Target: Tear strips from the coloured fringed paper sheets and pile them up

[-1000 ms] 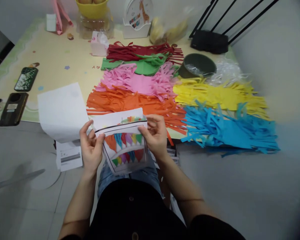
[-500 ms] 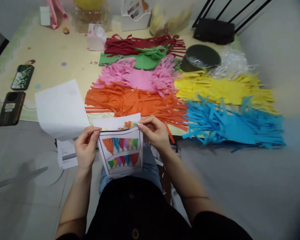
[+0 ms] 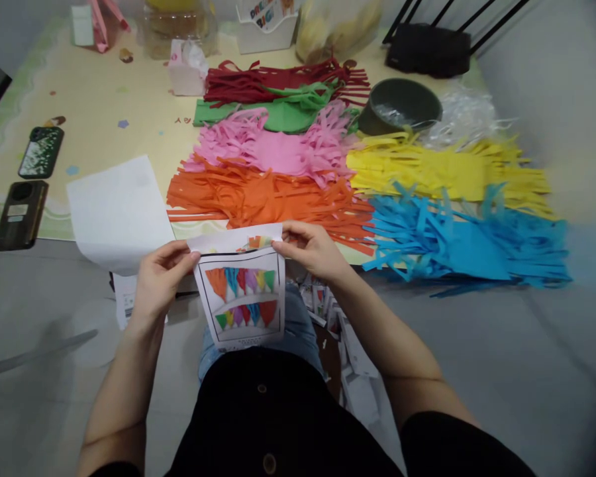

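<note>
A printed sheet [image 3: 246, 331] with pictures of coloured tassel garlands hangs between my hands, creased across near its top edge. My left hand [image 3: 165, 275] pinches its left side at the crease, thumb in front. On the right side, my right hand [image 3: 308, 248] grips the same fold between thumb and fingers. Just beyond my hands lies a bundle of orange fringed paper [image 3: 268, 199], with pink fringed paper [image 3: 278, 149] behind it. Left of the printed sheet, a blank white sheet [image 3: 122, 205] rests partly over the table edge.
Yellow [image 3: 457, 172] and blue fringed paper [image 3: 477, 248] lie at the right, with green [image 3: 288, 114] and dark red bundles [image 3: 278, 79] farther back. A dark round bowl [image 3: 400, 106], a router [image 3: 430, 50], a tissue box [image 3: 186, 76] and two phones [image 3: 40, 152] are on the table [image 3: 104, 93].
Both elbows have spread outward, and my left hand has tilted and shifted slightly left. The fingers of both hands now reach farther up behind the sheet's folded top.
</note>
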`<action>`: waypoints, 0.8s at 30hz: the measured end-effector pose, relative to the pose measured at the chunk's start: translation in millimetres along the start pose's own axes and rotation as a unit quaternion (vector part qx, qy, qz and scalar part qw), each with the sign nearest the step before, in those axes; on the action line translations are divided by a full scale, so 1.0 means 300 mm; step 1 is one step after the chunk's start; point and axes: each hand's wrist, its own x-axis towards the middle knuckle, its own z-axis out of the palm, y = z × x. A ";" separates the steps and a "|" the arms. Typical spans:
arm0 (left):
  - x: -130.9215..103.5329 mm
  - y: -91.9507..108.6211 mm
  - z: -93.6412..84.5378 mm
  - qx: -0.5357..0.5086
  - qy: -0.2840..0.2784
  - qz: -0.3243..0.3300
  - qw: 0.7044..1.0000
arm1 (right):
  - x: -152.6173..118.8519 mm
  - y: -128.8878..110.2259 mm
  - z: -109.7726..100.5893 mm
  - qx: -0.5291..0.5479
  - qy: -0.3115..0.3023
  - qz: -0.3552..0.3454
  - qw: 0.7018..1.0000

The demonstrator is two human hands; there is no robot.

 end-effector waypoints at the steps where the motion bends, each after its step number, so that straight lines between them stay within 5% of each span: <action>1: -0.001 0.002 0.000 0.008 0.003 0.003 1.000 | 0.001 -0.002 -0.003 -0.016 -0.003 -0.005 1.000; 4: -0.006 0.002 -0.007 0.043 -0.007 0.052 0.998 | -0.002 0.001 -0.009 -0.065 0.000 -0.066 0.996; 9: -0.002 0.005 -0.040 0.098 -0.104 0.168 0.975 | -0.012 0.013 -0.032 -0.096 -0.052 -0.186 0.976; 12: 0.008 0.031 -0.045 0.122 -0.180 0.155 0.964 | -0.007 0.002 -0.046 -0.085 -0.105 -0.171 0.976; 17: 0.028 0.090 -0.011 0.157 -0.173 0.105 0.967 | 0.008 -0.046 -0.044 -0.132 -0.105 -0.089 0.982; 24: 0.051 0.140 0.002 0.263 -0.207 0.141 0.932 | 0.021 -0.094 -0.053 -0.186 -0.126 -0.104 0.969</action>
